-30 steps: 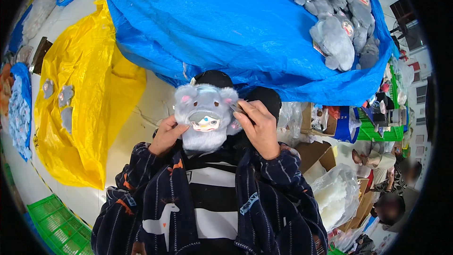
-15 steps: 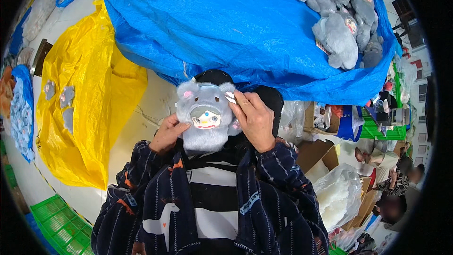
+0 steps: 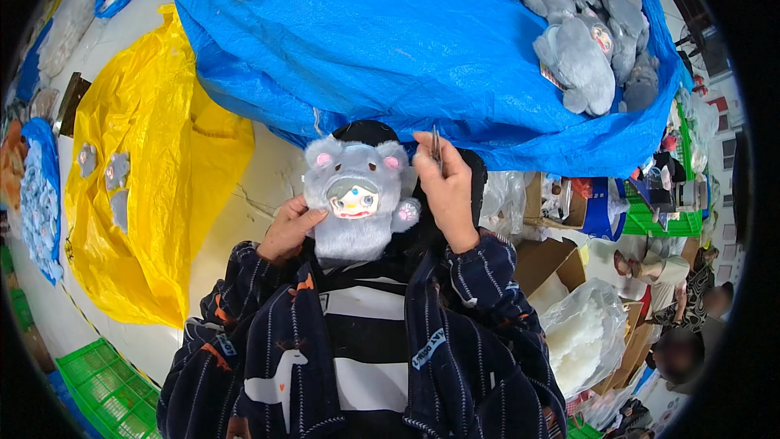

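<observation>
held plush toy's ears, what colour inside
Pink inside the ears; best seen in the head view.

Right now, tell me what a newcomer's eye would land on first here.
Probably the grey plush toy with a doll-like face, near the picture's centre, held by the left hand, while the right hand beside it grips a slim metal tool. Next would come the big blue sheet across the top, similar toys heaped at its right, and the bright yellow sheet at left.
</observation>
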{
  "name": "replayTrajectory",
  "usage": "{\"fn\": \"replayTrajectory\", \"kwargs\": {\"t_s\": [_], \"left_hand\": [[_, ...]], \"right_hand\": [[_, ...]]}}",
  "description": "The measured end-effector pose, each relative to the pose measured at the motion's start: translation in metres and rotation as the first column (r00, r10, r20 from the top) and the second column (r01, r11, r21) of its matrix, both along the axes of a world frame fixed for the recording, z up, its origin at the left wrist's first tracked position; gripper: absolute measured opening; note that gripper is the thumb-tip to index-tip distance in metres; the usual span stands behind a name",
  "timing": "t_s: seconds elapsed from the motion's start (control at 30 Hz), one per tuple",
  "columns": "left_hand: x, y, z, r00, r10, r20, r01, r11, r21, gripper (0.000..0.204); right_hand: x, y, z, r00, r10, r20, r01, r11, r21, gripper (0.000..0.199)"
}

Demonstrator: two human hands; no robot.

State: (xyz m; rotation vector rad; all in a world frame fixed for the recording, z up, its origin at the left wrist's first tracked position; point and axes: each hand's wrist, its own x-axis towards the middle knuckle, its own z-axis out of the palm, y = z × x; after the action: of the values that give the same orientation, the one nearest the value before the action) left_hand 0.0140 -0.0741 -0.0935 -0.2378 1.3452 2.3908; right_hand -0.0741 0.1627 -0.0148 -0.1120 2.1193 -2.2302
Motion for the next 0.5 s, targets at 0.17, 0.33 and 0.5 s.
{"fn": "replayTrajectory", "kwargs": {"t_s": [0.17, 0.33, 0.5], "left_hand": [[-0.003, 0.005, 0.010, 0.999, -0.039, -0.030, 0.036, 0.996, -0.081, 0.031], [0.002, 0.006, 0.009, 0.996, 0.001, -0.087, -0.011, 0.992, -0.124, 0.030], [-0.001, 0.005, 0.009, 0.973, -0.038, -0.226, -0.062, 0.906, -0.419, 0.028]], "right_hand": [[-0.012, -0.005, -0.022, 0.858, 0.138, -0.495, 0.208, 0.788, 0.580, 0.016], [-0.019, 0.035, -0.036, 0.988, -0.132, 0.080, 0.100, 0.943, 0.318, 0.027], [0.039, 0.026, -0.042, 0.953, 0.245, 0.179, -0.289, 0.912, 0.291, 0.027]]}}
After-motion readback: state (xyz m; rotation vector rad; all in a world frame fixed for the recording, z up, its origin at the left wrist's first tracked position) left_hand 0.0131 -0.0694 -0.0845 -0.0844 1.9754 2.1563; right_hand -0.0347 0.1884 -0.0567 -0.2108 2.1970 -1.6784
